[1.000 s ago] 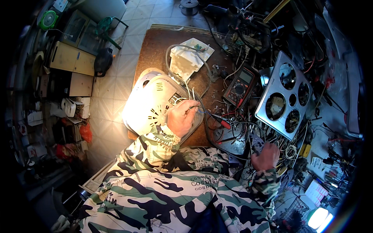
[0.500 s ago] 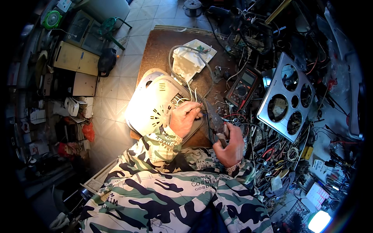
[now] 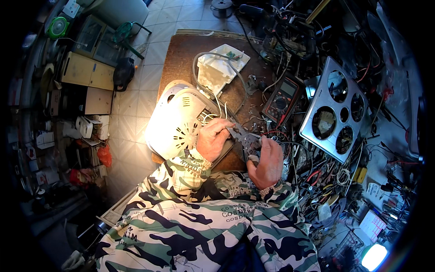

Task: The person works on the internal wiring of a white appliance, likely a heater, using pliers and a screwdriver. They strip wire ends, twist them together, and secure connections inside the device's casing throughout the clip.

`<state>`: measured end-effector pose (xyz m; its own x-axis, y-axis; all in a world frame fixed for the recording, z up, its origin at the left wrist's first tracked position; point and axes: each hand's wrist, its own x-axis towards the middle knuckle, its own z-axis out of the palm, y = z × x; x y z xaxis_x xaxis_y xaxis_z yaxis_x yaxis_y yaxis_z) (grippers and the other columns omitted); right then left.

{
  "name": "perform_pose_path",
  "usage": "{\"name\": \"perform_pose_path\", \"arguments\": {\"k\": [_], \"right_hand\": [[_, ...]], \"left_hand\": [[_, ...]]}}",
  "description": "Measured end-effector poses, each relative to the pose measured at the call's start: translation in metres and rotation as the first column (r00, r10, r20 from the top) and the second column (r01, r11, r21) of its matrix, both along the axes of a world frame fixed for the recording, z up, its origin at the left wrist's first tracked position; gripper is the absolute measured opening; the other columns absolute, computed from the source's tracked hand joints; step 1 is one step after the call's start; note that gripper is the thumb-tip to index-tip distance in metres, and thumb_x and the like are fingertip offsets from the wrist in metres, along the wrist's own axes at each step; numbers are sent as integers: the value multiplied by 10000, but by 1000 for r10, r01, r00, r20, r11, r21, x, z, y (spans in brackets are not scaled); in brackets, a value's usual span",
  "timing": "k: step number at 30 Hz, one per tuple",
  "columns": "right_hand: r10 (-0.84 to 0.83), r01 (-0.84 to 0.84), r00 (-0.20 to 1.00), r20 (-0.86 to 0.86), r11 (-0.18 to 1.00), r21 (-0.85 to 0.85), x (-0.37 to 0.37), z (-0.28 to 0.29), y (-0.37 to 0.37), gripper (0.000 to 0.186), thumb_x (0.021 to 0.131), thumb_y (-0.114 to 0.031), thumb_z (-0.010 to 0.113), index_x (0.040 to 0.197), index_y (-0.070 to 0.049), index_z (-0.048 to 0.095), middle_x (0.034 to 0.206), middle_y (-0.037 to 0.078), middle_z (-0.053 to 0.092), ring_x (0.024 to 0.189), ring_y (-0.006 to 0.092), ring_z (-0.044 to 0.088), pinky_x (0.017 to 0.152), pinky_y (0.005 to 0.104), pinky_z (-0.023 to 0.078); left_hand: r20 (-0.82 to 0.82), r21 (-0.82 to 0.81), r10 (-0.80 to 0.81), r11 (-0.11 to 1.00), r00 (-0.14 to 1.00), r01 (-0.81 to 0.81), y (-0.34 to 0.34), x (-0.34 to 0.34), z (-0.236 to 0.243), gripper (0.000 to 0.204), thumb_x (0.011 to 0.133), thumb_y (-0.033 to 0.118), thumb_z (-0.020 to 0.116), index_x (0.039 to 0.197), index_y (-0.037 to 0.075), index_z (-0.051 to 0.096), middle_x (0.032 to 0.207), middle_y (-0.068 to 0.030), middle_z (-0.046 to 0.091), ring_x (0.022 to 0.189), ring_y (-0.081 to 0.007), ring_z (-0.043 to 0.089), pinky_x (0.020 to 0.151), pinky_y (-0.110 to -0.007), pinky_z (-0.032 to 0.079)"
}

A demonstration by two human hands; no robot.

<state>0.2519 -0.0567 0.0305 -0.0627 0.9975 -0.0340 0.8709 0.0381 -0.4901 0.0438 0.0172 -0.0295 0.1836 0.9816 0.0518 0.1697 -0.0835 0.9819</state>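
Observation:
In front of me my left hand (image 3: 212, 139) is closed in a pinch, with what looks like a thin wire between thumb and forefinger. Its fingertips meet the jaws of grey metal wire strippers (image 3: 245, 138). Around the tool's handles, mostly hidden by the palm, my right hand (image 3: 267, 162) is closed. A cream plastic housing (image 3: 174, 119) with radial vent slots lies beside my left hand. White wires (image 3: 221, 106) come out of its opening near my fingers. Beyond them a white plastic box (image 3: 216, 72) sits on the brown table, a grey cable (image 3: 195, 63) looping over it.
The brown table (image 3: 181, 54) carries scattered scraps. At its right edge lies a multimeter (image 3: 283, 97), and past it a silver panel with round holes (image 3: 311, 119). Tangled wires and hand tools (image 3: 324, 186) heap up at the right. A lit lamp (image 3: 374, 257) glows at lower right.
The wire strippers have swung into plain view, their jaws now at my left fingertips. My right hand has turned and shifted slightly upward; my left hand stays nearly in place.

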Motion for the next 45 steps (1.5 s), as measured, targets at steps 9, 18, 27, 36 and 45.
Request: {"name": "perform_pose_path", "arguments": {"k": [9,18,27,36,45], "right_hand": [[34,-35,999,40,999,28,2,2,1,909,659,-108,888,1449,95,488,1291,242,554,1162,433,552,1008,523,464],[52,-53,998,40,998,23,4,3,0,893,646,-108,896,1426,87,507,1251,232,564,1125,424,569,988,522,470],[37,-37,999,-11,998,52,7,-1,0,748,663,-73,845,1347,49,565,1165,231,608,1053,440,610,932,514,505],[44,-43,998,-40,999,17,10,1,1,715,673,-72,835,1330,45,577,1141,233,608,1029,439,621,911,506,518],[64,-62,997,-39,997,43,10,3,2,705,676,-60,817,1329,55,579,1113,240,608,990,449,625,881,510,524]], "left_hand": [[1,-24,-14,1000,1000,14,2,2,4,163,968,-11,658,1109,-28,740,1039,-149,727,956,-286,722,860,-347,561],[12,-6,-1,1000,1000,1,1,2,1,124,947,-23,684,1050,-35,752,1005,-142,730,926,-280,725,825,-345,564],[12,-33,-18,999,1000,19,2,2,-3,95,909,-47,714,993,-20,751,957,-120,712,865,-260,713,775,-338,559],[-40,-54,-56,997,998,54,0,-3,-3,120,952,-3,721,1063,-10,768,1039,-119,721,953,-246,709,848,-337,555],[-72,4,-52,999,996,52,3,-3,-1,145,914,-18,750,1053,14,776,1038,-122,729,957,-276,716,848,-355,560]]}}
